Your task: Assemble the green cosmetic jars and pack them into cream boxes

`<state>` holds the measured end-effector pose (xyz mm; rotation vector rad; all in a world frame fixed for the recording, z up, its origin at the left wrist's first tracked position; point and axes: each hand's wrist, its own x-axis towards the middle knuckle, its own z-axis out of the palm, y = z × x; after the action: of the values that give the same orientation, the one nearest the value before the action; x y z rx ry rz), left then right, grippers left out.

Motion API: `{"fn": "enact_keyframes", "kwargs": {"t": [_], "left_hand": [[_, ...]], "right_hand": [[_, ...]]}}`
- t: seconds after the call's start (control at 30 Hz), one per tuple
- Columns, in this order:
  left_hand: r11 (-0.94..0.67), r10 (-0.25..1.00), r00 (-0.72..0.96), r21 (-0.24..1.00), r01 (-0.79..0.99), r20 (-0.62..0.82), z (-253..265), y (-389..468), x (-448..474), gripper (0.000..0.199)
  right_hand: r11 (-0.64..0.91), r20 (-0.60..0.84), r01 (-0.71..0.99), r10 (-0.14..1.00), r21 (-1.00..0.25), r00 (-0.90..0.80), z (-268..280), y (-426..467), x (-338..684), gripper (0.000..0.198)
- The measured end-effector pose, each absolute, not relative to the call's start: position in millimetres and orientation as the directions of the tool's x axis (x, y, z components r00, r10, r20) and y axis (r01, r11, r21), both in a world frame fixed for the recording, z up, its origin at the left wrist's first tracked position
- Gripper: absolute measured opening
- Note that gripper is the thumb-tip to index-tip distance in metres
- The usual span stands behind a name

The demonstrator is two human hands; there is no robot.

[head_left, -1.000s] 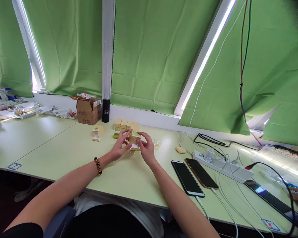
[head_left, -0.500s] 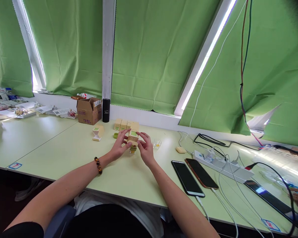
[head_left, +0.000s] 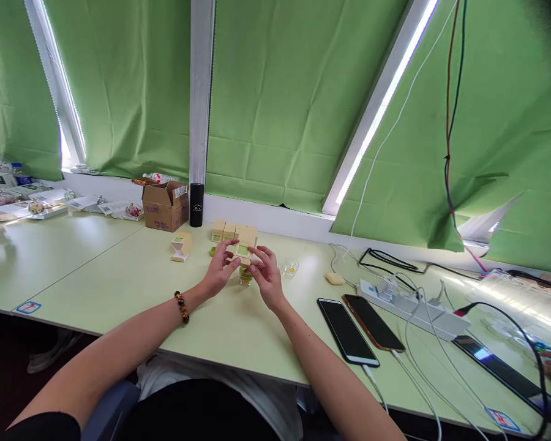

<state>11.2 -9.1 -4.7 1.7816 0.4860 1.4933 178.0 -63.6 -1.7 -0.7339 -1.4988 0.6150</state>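
Two hands (head_left: pixel 218 271) half-curled, pinching small tan box (head_left: pixel 243 252) from both sides.

Bare tabletop (head_left: pixel 119 282) is stretching left of the left hand (head_left: pixel 219 269), offering a way in from the near edge until an open carton (head_left: pixel 180 247) is interrupting it toward the far side. The small box (head_left: pixel 242 252) is filling the gap between both hands, and a row of boxes (head_left: pixel 218 233) is blocking the way beyond. A clear container (head_left: pixel 290 267) is sitting near the right hand (head_left: pixel 267 277); farther right, two phones (head_left: pixel 348 331), white cables (head_left: pixel 422 373) and a power strip (head_left: pixel 411 309) are crowding the passage.
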Motion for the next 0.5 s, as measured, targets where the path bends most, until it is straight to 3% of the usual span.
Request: {"fn": "enact_keyframes", "kwargs": {"t": [0.27, 0.5], "left_hand": [[-0.651, 0.721, 0.218, 0.751, -0.111, 0.657, -3.6, -11.7, 12.1, 0.044], [-0.728, 0.647, 0.253, 0.681, -0.074, 0.719, -2.6, -14.1, 8.8, 0.05]], "right_hand": [[0.643, 0.647, 0.081, 0.762, -0.762, 0.038, -4.7, -60.1, 176.0, 0.045], [0.645, 0.651, 0.087, 0.757, -0.759, 0.064, -3.4, -58.7, 177.2, 0.042]]}}
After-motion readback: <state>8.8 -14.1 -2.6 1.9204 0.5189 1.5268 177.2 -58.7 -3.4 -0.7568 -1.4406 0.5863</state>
